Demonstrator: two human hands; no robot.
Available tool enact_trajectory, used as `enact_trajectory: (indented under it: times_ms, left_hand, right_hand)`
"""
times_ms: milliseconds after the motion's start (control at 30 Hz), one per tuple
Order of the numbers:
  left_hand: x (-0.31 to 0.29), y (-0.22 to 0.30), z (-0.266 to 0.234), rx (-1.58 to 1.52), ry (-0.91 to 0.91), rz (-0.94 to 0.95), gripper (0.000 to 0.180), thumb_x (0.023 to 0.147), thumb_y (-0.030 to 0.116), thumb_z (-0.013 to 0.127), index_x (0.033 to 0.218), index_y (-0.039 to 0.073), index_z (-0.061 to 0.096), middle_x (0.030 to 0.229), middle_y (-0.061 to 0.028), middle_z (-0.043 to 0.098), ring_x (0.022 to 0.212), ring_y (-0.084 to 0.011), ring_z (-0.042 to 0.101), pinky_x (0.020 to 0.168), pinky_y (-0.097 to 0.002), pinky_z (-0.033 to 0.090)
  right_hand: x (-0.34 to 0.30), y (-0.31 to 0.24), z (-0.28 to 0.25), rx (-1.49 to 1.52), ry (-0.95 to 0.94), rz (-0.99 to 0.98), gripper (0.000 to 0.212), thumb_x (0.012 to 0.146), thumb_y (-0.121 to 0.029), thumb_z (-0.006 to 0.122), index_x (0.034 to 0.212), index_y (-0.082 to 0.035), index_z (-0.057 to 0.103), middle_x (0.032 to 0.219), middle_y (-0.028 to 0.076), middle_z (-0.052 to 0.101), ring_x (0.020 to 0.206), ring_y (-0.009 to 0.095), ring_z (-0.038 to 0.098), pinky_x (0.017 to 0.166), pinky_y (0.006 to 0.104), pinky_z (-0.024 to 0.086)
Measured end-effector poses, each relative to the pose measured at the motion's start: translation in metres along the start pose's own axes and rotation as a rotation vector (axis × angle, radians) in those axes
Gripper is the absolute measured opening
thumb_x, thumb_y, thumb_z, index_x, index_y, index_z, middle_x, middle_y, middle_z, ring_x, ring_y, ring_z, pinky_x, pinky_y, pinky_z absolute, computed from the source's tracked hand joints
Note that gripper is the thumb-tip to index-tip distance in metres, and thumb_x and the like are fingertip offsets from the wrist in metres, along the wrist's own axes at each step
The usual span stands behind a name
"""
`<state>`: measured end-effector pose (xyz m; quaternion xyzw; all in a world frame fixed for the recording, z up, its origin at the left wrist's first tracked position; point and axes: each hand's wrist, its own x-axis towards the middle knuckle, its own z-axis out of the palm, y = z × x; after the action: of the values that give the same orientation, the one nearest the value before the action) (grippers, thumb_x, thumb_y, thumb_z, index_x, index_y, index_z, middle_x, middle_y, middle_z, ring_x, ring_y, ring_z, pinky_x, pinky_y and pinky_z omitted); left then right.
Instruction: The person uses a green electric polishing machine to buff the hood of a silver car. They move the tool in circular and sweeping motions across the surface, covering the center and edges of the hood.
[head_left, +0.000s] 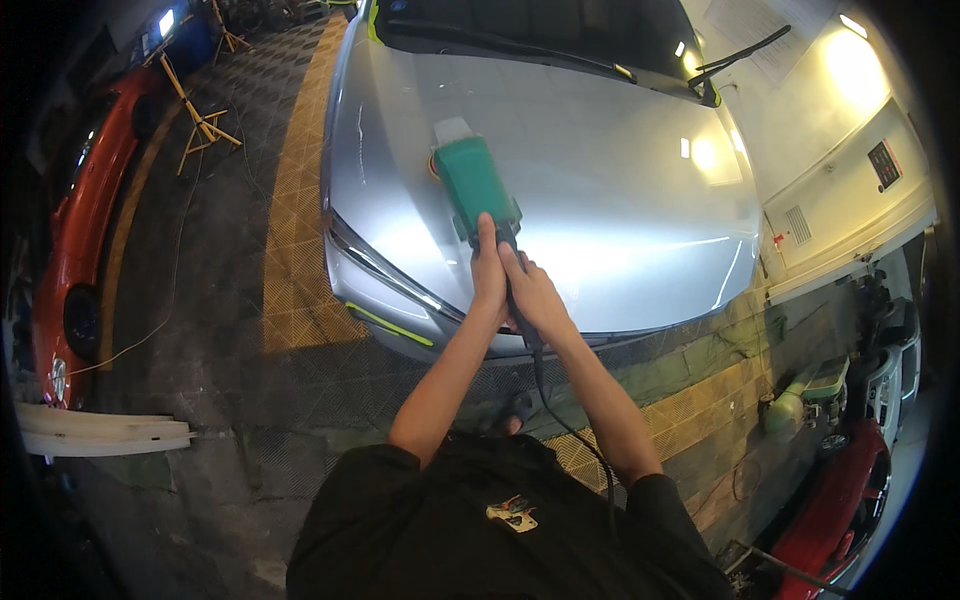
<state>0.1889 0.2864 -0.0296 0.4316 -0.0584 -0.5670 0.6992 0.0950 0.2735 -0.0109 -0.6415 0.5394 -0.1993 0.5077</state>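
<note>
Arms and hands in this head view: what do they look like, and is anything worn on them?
The left hand and right hand are human and ungloved. The forearms are bare too, with no watch visible. Short black sleeves belong to a black shirt bearing a small pale print.

So your corded polisher has a chunky green head, a paler piece at the far end, a thin orange edge peeking out on the left, and a black handle that's mostly covered up. It's angled with the head away from you and a bit left, handle back toward you, and the black cord trails off the rear end. It sits over the left part of your silver-gray car hood; can't tell if it's flat against the paint. Hood's closed, super glossy, with bright reflections at the right and along the front edge.
</note>
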Motion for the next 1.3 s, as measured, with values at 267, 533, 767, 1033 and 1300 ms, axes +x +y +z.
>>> enact_trajectory:
  times_ms: [267,533,767,1033,1300]
  left_hand:
    - [-0.01,-0.006,-0.01,0.024,0.068,0.031,0.082,0.096,0.078,0.055,0.123,0.0,0.059,0.098,-0.0068,0.058,0.088,-0.0172,0.06,0.074,-0.0351,0.053]
    - [-0.065,-0.062,-0.01,-0.065,-0.005,-0.093,0.071,0.1,0.069,0.057,0.119,0.001,0.057,0.092,-0.0069,0.06,0.072,-0.016,0.063,0.062,-0.0321,0.054]
    - [-0.07,-0.1,0.022,0.098,-0.226,-0.182,0.064,0.099,0.064,0.064,0.111,0.002,0.059,0.085,-0.0063,0.063,0.068,-0.0154,0.063,0.059,-0.0309,0.053]
    - [-0.065,-0.171,0.041,0.685,-0.453,-0.131,0.095,0.094,0.073,0.063,0.139,-0.01,0.055,0.125,-0.0214,0.067,0.116,-0.0308,0.063,0.104,-0.0393,0.048]
    - [-0.074,-0.119,-0.026,0.476,-0.171,0.028,0.084,0.098,0.068,0.06,0.138,-0.007,0.056,0.126,-0.0187,0.066,0.108,-0.0291,0.065,0.099,-0.0401,0.051]
  right_hand:
    - [-0.008,0.013,0.009,0.005,-0.014,0.024,0.104,0.099,-0.074,0.046,0.143,0.02,0.047,0.087,0.028,0.071,0.07,0.033,0.073,0.067,0.0392,0.057]
    - [-0.086,0.039,-0.009,-0.071,0.11,0.044,0.102,0.1,-0.074,0.044,0.148,0.016,0.045,0.139,0.039,0.058,0.13,0.043,0.062,0.107,0.0441,0.047]
    - [-0.104,0.088,-0.04,0.125,0.278,0.119,0.089,0.106,-0.066,0.042,0.151,0.01,0.047,0.14,0.034,0.061,0.13,0.042,0.061,0.108,0.042,0.046]
    - [-0.138,0.113,-0.044,0.699,0.521,0.257,0.083,0.108,-0.068,0.035,0.131,0.008,0.06,0.102,0.015,0.069,0.085,0.025,0.07,0.07,0.0376,0.057]
    - [-0.125,0.116,0.01,0.388,0.306,0.137,0.079,0.11,-0.058,0.042,0.137,0.015,0.055,0.127,0.029,0.067,0.12,0.037,0.065,0.101,0.04,0.05]
